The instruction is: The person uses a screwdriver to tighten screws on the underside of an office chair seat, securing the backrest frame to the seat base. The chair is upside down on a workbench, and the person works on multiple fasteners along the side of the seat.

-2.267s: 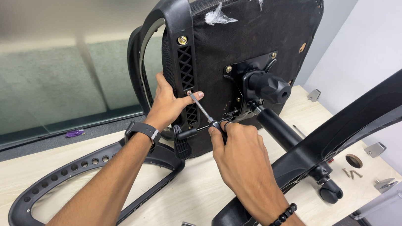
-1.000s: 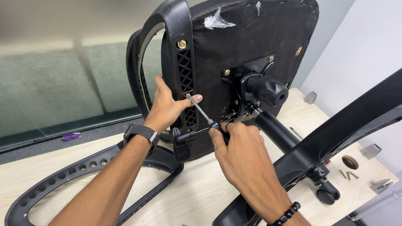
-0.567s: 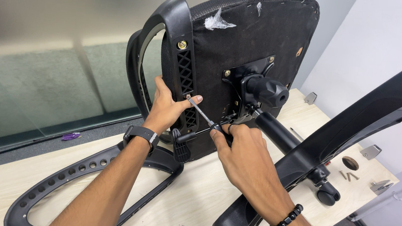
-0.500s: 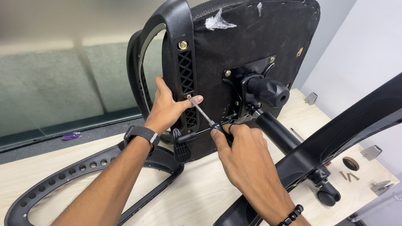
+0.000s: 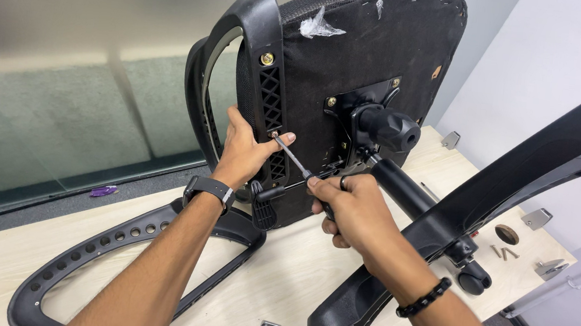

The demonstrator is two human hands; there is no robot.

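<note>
My left hand (image 5: 245, 152) braces the black armrest bracket (image 5: 265, 106) against the upturned chair seat (image 5: 369, 63) while my right hand (image 5: 349, 209), fingers clamped round an Allen key (image 5: 292, 157), works the lower bolt just past my left thumb – the brass-coloured upper bolt (image 5: 267, 59) already sits in place, this one looks not yet seated.

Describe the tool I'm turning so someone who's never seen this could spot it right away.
Find the upturned black office chair seat standing on the wooden table. At its left armrest, the left hand steadies a thin silver hex key, gripped by the right hand: the only slim, shiny metal rod there.
</note>
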